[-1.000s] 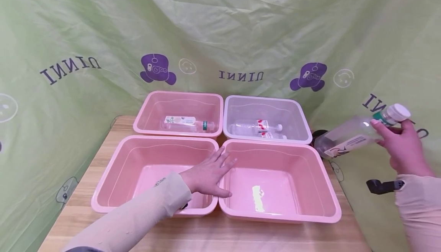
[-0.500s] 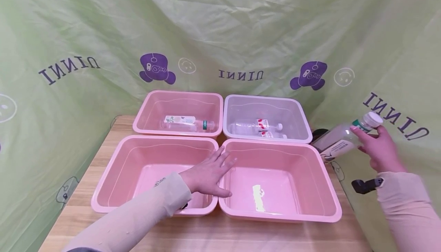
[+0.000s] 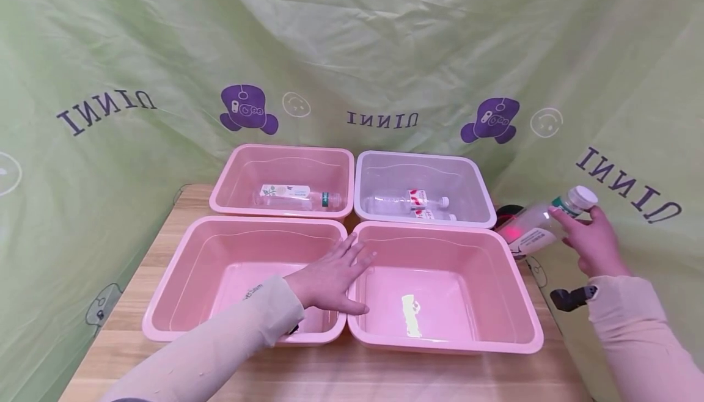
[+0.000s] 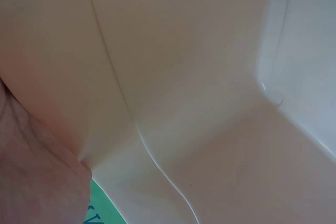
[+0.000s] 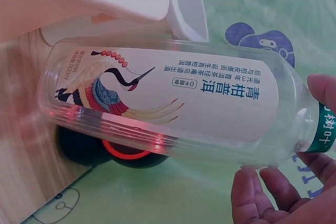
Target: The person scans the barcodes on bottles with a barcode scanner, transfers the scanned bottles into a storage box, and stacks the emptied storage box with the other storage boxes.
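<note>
My right hand [image 3: 596, 240] grips a clear plastic bottle [image 3: 530, 240] by its neck, just below the white cap and around the green neck band. The bottle tilts, its base low and pointing left beside the right edge of the table. In the right wrist view its label shows a crane [image 5: 118, 85], and red light falls on its lower side. Behind it sits a dark rounded device [image 5: 134, 156] with a glowing red rim. My left hand [image 3: 330, 280] rests with fingers spread over the touching rims of the front left pink tub [image 3: 181, 274] and the front right pink tub [image 3: 517, 292].
A back left pink tub [image 3: 220, 185] holds one clear bottle [image 3: 291, 192] lying down. The grey-lilac tub [image 3: 484, 191] at the back right holds two clear bottles with red-and-white labels [image 3: 418, 198]. All stand on a wooden table [image 3: 118, 328] before a green curtain [image 3: 352, 54].
My right hand has moved left and slightly down with the bottle, bringing it to the dark device. Red light now shows on the bottle. My left hand stays in place.
</note>
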### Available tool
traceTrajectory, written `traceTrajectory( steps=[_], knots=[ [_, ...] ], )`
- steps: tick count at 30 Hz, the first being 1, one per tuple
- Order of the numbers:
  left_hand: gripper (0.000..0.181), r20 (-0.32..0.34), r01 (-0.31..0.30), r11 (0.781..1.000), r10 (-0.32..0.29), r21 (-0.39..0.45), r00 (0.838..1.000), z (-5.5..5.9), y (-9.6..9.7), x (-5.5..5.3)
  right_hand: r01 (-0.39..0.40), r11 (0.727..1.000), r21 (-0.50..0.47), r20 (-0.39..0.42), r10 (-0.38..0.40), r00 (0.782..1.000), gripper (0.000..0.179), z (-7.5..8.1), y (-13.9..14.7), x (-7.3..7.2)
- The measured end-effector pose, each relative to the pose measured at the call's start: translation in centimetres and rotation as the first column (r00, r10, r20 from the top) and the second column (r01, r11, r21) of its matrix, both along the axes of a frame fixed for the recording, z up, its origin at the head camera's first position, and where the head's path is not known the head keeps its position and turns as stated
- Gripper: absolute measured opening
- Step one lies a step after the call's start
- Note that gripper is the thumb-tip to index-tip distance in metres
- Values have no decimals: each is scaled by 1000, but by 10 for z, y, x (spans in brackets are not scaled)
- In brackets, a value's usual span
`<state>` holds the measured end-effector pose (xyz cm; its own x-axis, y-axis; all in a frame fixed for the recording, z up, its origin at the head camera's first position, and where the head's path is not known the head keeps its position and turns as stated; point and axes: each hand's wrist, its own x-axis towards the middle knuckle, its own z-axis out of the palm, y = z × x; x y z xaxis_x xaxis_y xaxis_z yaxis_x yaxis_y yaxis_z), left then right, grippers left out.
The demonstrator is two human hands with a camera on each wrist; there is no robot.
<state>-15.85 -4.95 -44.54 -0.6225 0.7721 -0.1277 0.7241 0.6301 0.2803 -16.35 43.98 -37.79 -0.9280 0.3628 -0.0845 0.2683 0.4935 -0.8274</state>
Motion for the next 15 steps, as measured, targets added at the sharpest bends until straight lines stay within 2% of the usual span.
traceTrajectory(
  steps=[4, 9, 15],
  knots=[
    [103, 4, 1, 1000, -1, -2, 1000, 0, 0, 0, 8, 1000, 24, -19, -7, 1000, 84, 6, -4, 3],
    [103, 5, 5, 1000, -5, -1, 1000, 1, 0, 0, 68, 994, 81, -62, -63, 996, 74, 25, -12, 9],
    [103, -8, 10, 1000, -10, 0, 1000, 1, -1, 1, 130, 989, 75, -148, -118, 982, 47, 52, -25, 14]
  ],
)
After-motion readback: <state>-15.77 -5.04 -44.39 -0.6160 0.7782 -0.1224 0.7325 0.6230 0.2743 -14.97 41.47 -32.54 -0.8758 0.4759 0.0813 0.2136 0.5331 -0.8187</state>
